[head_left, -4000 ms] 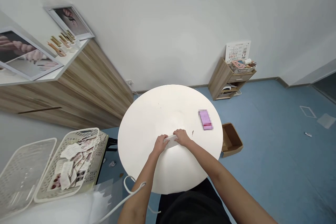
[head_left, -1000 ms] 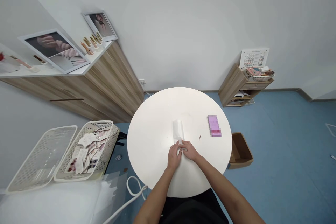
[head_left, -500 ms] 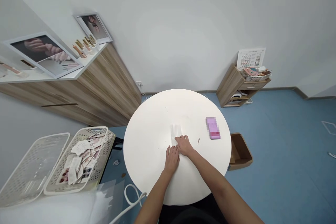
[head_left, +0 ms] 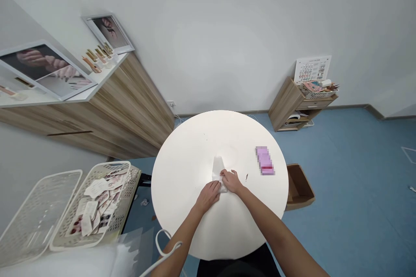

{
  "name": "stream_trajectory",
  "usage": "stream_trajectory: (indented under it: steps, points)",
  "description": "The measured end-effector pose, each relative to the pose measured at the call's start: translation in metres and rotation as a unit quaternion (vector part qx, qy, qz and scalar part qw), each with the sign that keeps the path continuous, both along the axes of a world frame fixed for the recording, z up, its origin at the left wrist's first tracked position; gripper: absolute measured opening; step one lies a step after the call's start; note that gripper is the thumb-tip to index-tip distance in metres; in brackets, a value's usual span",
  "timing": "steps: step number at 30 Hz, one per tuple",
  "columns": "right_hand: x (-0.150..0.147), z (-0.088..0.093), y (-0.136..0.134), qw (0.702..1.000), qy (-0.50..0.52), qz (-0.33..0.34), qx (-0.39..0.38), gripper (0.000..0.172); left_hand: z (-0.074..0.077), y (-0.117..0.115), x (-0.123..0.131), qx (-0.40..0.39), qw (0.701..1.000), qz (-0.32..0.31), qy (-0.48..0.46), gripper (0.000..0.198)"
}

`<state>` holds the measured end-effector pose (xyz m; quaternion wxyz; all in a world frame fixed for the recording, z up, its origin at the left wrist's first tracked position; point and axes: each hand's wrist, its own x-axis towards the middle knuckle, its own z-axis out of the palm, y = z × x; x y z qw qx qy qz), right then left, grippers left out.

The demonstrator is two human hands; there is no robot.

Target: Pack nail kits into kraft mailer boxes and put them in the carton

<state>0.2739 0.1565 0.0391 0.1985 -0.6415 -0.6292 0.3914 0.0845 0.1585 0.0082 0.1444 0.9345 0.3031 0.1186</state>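
A small white, slightly see-through sheet or flat packet lies near the middle of the round white table; its exact kind is hard to make out. My right hand pinches it at mid-length from the right, fingers closed. At its near left edge my left hand grips it with fingertips pressed together. The near end shows as a folded or doubled patch below the fingers. Farther right on the table lies a blurred purple object with a dark pink band.
Left of the table stands a white basket of printed cards and packets. Behind it is a wooden cabinet with framed pictures and bottles. An open cardboard box and a small wooden shelf unit are on the right.
The sheet's near end now shows below my hands. My left hand has shifted slightly left, and my right hand a little right. The view has moved slightly.
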Motion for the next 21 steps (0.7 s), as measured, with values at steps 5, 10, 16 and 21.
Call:
stream_trajectory:
  steps: [5, 10, 16, 21]
  points:
    - [0.008, 0.005, 0.005, 0.998, 0.051, -0.027, -0.018, 0.03, 0.019, 0.016, -0.004, -0.077, 0.996, 0.003, -0.046, 0.036]
    - [0.011, 0.002, -0.002, 0.996, 0.052, -0.069, 0.027, 0.033, 0.037, 0.036, -0.002, -0.176, 0.983, 0.017, -0.047, 0.033]
    - [0.003, -0.002, -0.017, 0.98, -0.005, -0.125, 0.152, 0.033, 0.035, 0.069, 0.014, -0.184, 0.976, 0.085, -0.076, 0.034]
    - [-0.014, -0.015, -0.026, 0.977, -0.11, -0.046, 0.179, 0.053, 0.019, 0.088, 0.026, -0.12, 0.983, 0.126, -0.055, 0.036]
